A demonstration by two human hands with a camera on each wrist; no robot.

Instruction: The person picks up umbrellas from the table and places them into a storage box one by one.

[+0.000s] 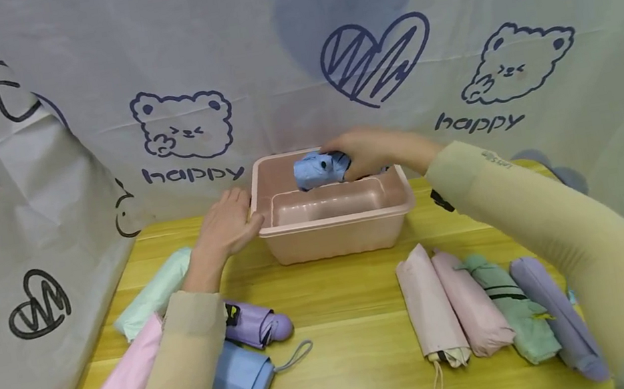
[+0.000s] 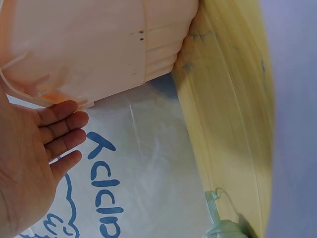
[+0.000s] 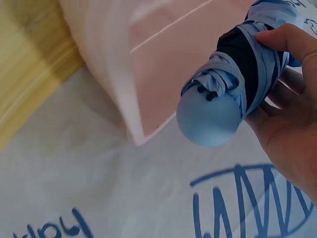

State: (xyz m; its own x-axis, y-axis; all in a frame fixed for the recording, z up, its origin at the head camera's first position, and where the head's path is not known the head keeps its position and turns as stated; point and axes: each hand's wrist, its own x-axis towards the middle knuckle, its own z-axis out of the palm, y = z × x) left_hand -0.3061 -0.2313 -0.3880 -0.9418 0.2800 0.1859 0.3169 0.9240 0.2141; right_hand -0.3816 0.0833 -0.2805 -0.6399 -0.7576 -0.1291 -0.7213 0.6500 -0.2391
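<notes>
A folded blue umbrella point(image 1: 311, 172) with a round light-blue handle end point(image 3: 208, 119) is gripped in my right hand point(image 1: 365, 151), above the pink plastic bin point(image 1: 342, 235). In the right wrist view the thumb and fingers curl round the umbrella's wrapped cloth point(image 3: 262, 59). My left hand point(image 1: 227, 224) rests at the bin's left rim, its fingers extended. The left wrist view shows those fingers point(image 2: 64, 134) fairly straight beside the bin's outer wall point(image 2: 99, 44).
On the left lie mint point(image 1: 151, 296), pink point(image 1: 122, 384), purple point(image 1: 255, 324) and blue point(image 1: 242, 373) folded umbrellas. On the right lie two pink ones point(image 1: 433, 304), a green one point(image 1: 513, 309) and a lavender one point(image 1: 557, 316). A printed cloth point(image 1: 268, 60) hangs behind the wooden table point(image 1: 343, 324).
</notes>
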